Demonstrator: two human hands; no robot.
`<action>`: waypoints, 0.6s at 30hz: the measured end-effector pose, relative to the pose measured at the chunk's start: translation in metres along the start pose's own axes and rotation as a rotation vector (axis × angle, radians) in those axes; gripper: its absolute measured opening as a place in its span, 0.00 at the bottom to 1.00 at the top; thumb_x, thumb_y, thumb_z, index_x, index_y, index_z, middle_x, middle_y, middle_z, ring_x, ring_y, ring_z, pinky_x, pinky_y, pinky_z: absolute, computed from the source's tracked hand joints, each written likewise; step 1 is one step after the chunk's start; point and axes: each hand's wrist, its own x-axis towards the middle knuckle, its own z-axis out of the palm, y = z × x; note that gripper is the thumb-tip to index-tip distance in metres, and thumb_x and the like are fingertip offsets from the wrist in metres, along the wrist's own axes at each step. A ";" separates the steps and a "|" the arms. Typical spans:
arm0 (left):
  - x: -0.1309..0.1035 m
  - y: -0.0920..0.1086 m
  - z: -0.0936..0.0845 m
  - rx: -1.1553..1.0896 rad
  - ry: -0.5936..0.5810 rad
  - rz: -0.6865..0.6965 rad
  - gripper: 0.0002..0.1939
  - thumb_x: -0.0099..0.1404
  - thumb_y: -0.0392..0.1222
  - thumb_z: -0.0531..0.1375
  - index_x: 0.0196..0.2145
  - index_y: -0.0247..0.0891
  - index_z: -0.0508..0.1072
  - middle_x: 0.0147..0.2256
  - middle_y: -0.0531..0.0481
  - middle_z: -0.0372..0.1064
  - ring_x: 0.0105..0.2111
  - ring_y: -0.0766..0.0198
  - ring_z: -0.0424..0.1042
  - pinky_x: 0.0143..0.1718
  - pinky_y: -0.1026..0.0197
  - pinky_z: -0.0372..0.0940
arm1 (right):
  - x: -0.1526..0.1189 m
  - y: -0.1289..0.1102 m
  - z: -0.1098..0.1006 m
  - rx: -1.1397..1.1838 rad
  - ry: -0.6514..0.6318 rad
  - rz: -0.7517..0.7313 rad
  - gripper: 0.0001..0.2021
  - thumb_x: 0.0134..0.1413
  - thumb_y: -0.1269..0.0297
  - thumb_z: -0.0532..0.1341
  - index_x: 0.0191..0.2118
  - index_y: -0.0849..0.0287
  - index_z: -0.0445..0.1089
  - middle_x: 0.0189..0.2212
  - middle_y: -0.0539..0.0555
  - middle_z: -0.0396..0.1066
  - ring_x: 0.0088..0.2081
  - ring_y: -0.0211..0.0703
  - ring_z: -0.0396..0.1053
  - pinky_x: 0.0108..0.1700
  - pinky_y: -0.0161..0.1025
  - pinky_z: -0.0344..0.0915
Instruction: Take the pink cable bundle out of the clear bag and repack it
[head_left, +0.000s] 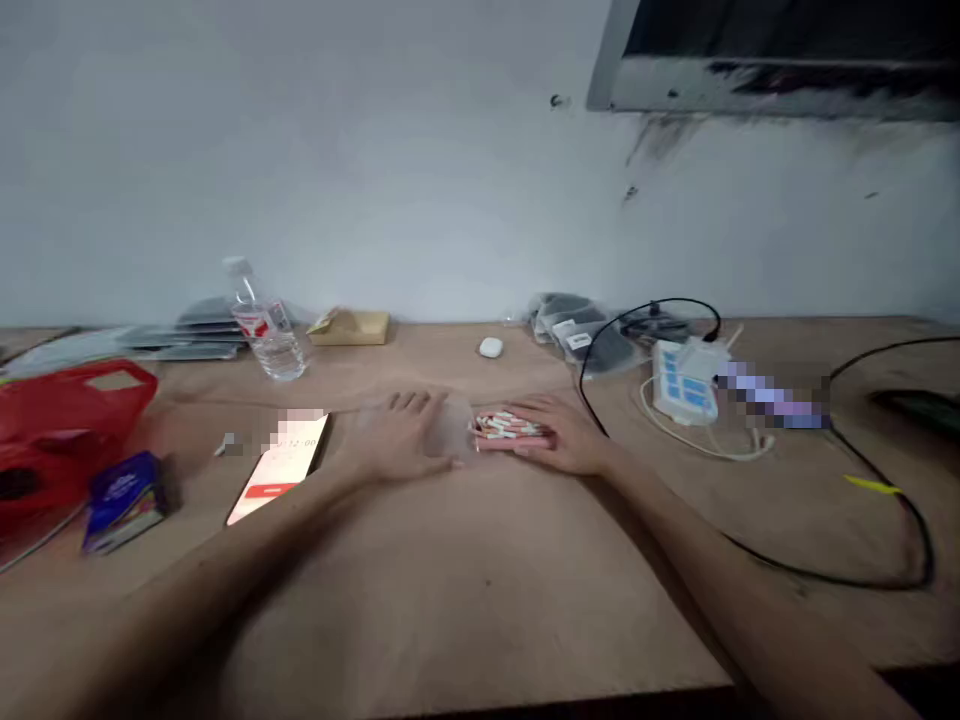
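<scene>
My right hand [562,437] closes around the right end of a small box with pinkish sides, its fingers along the far side and thumb at the near side. Short white and orange-brown sticks [510,426] lie jumbled inside; their exact kind is too blurred to tell. To the left, my left hand [401,437] rests on a clear plastic piece [452,430], fingers spread and thumb pointing toward the box. Whether this plastic is a lid or a bag, I cannot tell. Both hands are low at the wooden table [480,600].
A lit phone [281,465], a blue pack [124,500] and a red bag [67,420] lie left. Behind stand a water bottle [262,325] and a yellow box [350,328]. A white earbud case [491,347], power strip [684,385] and black cable [862,583] are farther back and right.
</scene>
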 end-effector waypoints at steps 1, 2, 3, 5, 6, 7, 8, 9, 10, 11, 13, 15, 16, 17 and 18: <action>0.000 0.001 0.000 -0.001 -0.003 0.010 0.49 0.61 0.72 0.56 0.66 0.32 0.53 0.61 0.33 0.61 0.60 0.39 0.61 0.58 0.42 0.58 | 0.000 -0.002 0.000 0.012 0.007 0.002 0.28 0.60 0.49 0.64 0.61 0.56 0.69 0.58 0.62 0.71 0.58 0.61 0.68 0.60 0.60 0.62; 0.000 0.002 -0.001 -0.002 -0.005 0.020 0.49 0.60 0.71 0.57 0.66 0.33 0.54 0.61 0.33 0.61 0.59 0.39 0.61 0.58 0.42 0.58 | 0.000 -0.005 0.000 0.024 0.014 0.001 0.27 0.60 0.49 0.64 0.61 0.55 0.70 0.58 0.62 0.71 0.58 0.61 0.68 0.60 0.60 0.62; 0.000 0.003 -0.001 -0.004 -0.003 0.030 0.49 0.60 0.71 0.57 0.66 0.34 0.55 0.61 0.34 0.62 0.59 0.39 0.61 0.57 0.42 0.58 | 0.001 -0.007 0.000 0.037 0.021 -0.002 0.26 0.60 0.49 0.64 0.60 0.55 0.70 0.58 0.62 0.72 0.58 0.60 0.68 0.60 0.60 0.62; 0.000 0.006 0.000 -0.008 0.007 0.047 0.47 0.59 0.71 0.58 0.64 0.35 0.57 0.60 0.35 0.63 0.58 0.39 0.62 0.57 0.42 0.59 | 0.002 -0.013 0.001 0.063 0.030 -0.018 0.25 0.60 0.50 0.64 0.60 0.53 0.71 0.58 0.61 0.71 0.59 0.60 0.67 0.60 0.60 0.61; 0.001 0.007 0.000 -0.010 0.015 0.054 0.46 0.59 0.71 0.59 0.63 0.35 0.58 0.59 0.35 0.63 0.58 0.40 0.62 0.57 0.42 0.59 | 0.002 -0.015 0.003 0.078 0.031 -0.031 0.25 0.61 0.50 0.64 0.60 0.53 0.70 0.58 0.61 0.71 0.59 0.59 0.67 0.61 0.60 0.61; 0.001 0.009 0.001 -0.011 0.025 0.060 0.45 0.59 0.71 0.59 0.62 0.35 0.59 0.58 0.35 0.64 0.57 0.40 0.62 0.57 0.42 0.59 | 0.003 -0.018 0.005 0.095 0.035 -0.039 0.25 0.61 0.51 0.63 0.61 0.53 0.70 0.59 0.61 0.71 0.60 0.59 0.67 0.61 0.60 0.61; 0.002 0.010 0.002 -0.010 0.033 0.066 0.44 0.59 0.71 0.59 0.61 0.35 0.60 0.58 0.35 0.64 0.57 0.40 0.63 0.57 0.42 0.59 | 0.004 -0.021 0.009 0.114 0.051 -0.034 0.25 0.62 0.52 0.63 0.62 0.53 0.68 0.59 0.61 0.70 0.60 0.59 0.66 0.61 0.60 0.61; 0.002 0.011 0.003 -0.008 0.038 0.072 0.44 0.59 0.71 0.59 0.61 0.35 0.60 0.57 0.35 0.64 0.56 0.40 0.63 0.57 0.42 0.58 | 0.004 -0.024 0.013 0.135 0.083 -0.008 0.26 0.62 0.53 0.62 0.63 0.53 0.66 0.59 0.62 0.70 0.60 0.60 0.66 0.61 0.61 0.61; 0.003 0.012 0.004 -0.005 0.041 0.076 0.44 0.59 0.70 0.59 0.62 0.35 0.60 0.57 0.35 0.64 0.56 0.40 0.63 0.57 0.42 0.58 | 0.005 -0.027 0.018 0.161 0.124 0.036 0.28 0.62 0.53 0.61 0.65 0.54 0.63 0.60 0.63 0.69 0.60 0.60 0.66 0.61 0.61 0.62; 0.003 0.012 0.006 -0.001 0.042 0.080 0.45 0.60 0.70 0.59 0.62 0.35 0.59 0.57 0.35 0.64 0.56 0.41 0.63 0.57 0.42 0.58 | 0.006 -0.030 0.023 0.192 0.173 0.094 0.29 0.63 0.54 0.61 0.67 0.56 0.60 0.61 0.65 0.67 0.61 0.61 0.65 0.60 0.62 0.62; 0.003 0.011 0.008 0.004 0.042 0.089 0.46 0.60 0.70 0.59 0.64 0.35 0.57 0.58 0.35 0.63 0.56 0.40 0.62 0.58 0.41 0.57 | 0.008 -0.035 0.033 0.273 0.253 0.208 0.32 0.65 0.54 0.58 0.69 0.58 0.53 0.62 0.67 0.64 0.61 0.62 0.65 0.60 0.63 0.63; 0.003 0.010 0.009 0.008 0.041 0.097 0.45 0.60 0.69 0.59 0.64 0.36 0.57 0.58 0.35 0.62 0.57 0.40 0.61 0.58 0.41 0.56 | 0.010 -0.039 0.038 0.385 0.282 0.281 0.32 0.66 0.54 0.56 0.70 0.58 0.50 0.64 0.68 0.61 0.62 0.60 0.64 0.60 0.60 0.64; 0.003 0.010 0.009 0.008 0.040 0.100 0.44 0.60 0.69 0.59 0.63 0.36 0.58 0.58 0.35 0.62 0.57 0.40 0.61 0.58 0.41 0.56 | 0.011 -0.039 0.038 0.440 0.291 0.301 0.31 0.67 0.54 0.55 0.70 0.58 0.50 0.65 0.68 0.60 0.63 0.59 0.64 0.60 0.59 0.64; 0.003 0.009 0.009 0.007 0.038 0.102 0.44 0.60 0.69 0.59 0.63 0.36 0.59 0.58 0.36 0.63 0.57 0.40 0.61 0.58 0.41 0.56 | 0.012 -0.038 0.037 0.485 0.304 0.318 0.30 0.68 0.53 0.54 0.69 0.57 0.51 0.66 0.67 0.59 0.64 0.58 0.63 0.61 0.58 0.64; 0.003 0.009 0.009 0.006 0.036 0.103 0.43 0.61 0.70 0.59 0.62 0.37 0.60 0.57 0.36 0.63 0.56 0.40 0.61 0.58 0.41 0.56 | 0.012 -0.036 0.035 0.511 0.321 0.328 0.29 0.68 0.52 0.53 0.69 0.56 0.52 0.66 0.66 0.59 0.64 0.57 0.62 0.62 0.57 0.63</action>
